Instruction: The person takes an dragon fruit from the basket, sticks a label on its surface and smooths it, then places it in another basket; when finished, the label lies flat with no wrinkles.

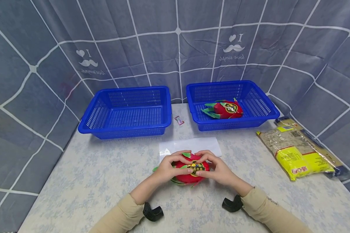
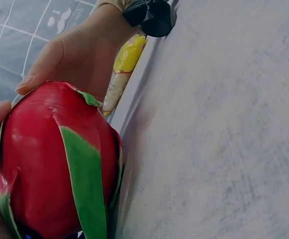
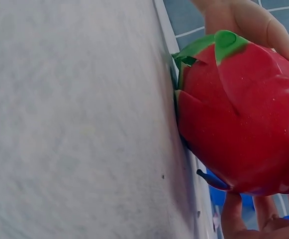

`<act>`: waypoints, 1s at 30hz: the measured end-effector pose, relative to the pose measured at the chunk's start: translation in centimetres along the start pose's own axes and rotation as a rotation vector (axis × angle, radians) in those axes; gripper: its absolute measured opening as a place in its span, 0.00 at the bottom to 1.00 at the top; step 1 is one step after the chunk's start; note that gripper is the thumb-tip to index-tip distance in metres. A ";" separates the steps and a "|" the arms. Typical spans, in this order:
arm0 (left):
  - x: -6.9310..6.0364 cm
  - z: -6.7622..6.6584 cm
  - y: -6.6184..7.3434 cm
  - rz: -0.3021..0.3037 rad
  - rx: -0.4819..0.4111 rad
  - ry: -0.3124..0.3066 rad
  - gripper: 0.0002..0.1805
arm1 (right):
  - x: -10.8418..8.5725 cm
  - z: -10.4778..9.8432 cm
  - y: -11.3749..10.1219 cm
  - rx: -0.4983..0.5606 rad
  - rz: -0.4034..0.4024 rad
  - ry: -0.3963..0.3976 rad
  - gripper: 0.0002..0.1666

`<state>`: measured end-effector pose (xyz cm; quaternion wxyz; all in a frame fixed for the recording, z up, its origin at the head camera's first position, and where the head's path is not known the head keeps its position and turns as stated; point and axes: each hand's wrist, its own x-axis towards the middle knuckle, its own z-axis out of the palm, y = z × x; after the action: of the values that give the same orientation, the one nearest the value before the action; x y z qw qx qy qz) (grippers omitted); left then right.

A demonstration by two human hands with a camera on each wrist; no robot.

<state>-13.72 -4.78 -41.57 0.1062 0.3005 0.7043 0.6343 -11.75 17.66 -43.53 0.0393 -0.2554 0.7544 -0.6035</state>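
Observation:
A red dragon fruit [image 1: 183, 178] with green scale tips lies on the table in the head view, a dark round label [image 1: 197, 167] on its upper face. My left hand [image 1: 167, 169] grips its left side, thumb resting at the label's edge. From the right, my right hand [image 1: 220, 170] holds the other end, its thumb and fingertips by the label. In the left wrist view the fruit [image 2: 40, 149] shows its smooth red skin and a long green scale. The right wrist view shows the fruit [image 3: 248, 119] between both hands. Its underside is hidden.
Behind the hands lies a white sheet [image 1: 192, 144]. Two blue baskets stand at the back: the left basket [image 1: 128, 131] and the right basket [image 1: 236, 124], which holds another labelled dragon fruit [image 1: 221, 110]. Between them is a small pink packet [image 1: 179, 120]. Plastic bags [image 1: 297, 152] lie far right.

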 end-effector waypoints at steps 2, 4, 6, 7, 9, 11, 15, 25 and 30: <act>0.1 -0.1 -0.4 -0.010 -0.025 -0.017 0.08 | 0.0 0.0 0.0 0.018 0.013 0.009 0.13; 0.1 -0.2 -0.9 -0.016 -0.051 -0.035 0.07 | 0.0 0.0 0.0 0.034 0.015 0.016 0.12; 0.1 -0.2 -0.9 -0.024 -0.067 -0.050 0.07 | 0.0 0.0 0.1 0.045 0.015 0.023 0.12; 0.1 -0.2 -0.9 -0.024 -0.073 -0.054 0.07 | 0.0 0.0 0.1 0.048 0.014 0.025 0.13; 0.1 -0.2 -0.9 -0.024 -0.063 -0.055 0.07 | 0.0 0.0 0.2 0.054 0.013 0.026 0.14; 0.1 -0.1 -0.9 -0.019 -0.018 -0.052 0.06 | 0.0 0.0 0.2 0.057 0.014 0.022 0.14; -0.1 0.2 -0.5 -0.018 0.085 -0.036 0.06 | -0.1 0.1 0.1 0.055 0.009 -0.003 0.13; -0.3 1.5 -0.6 0.073 0.207 0.103 0.16 | -0.3 1.2 -0.5 -0.046 0.030 0.004 0.12; -0.3 1.2 -1.2 0.079 0.139 0.064 0.14 | -0.2 1.2 -0.6 -0.115 0.013 0.044 0.14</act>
<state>-13.23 -3.97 -42.99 0.0377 0.3143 0.7372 0.5970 -10.95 16.62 -43.33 0.0121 -0.2389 0.7901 -0.5644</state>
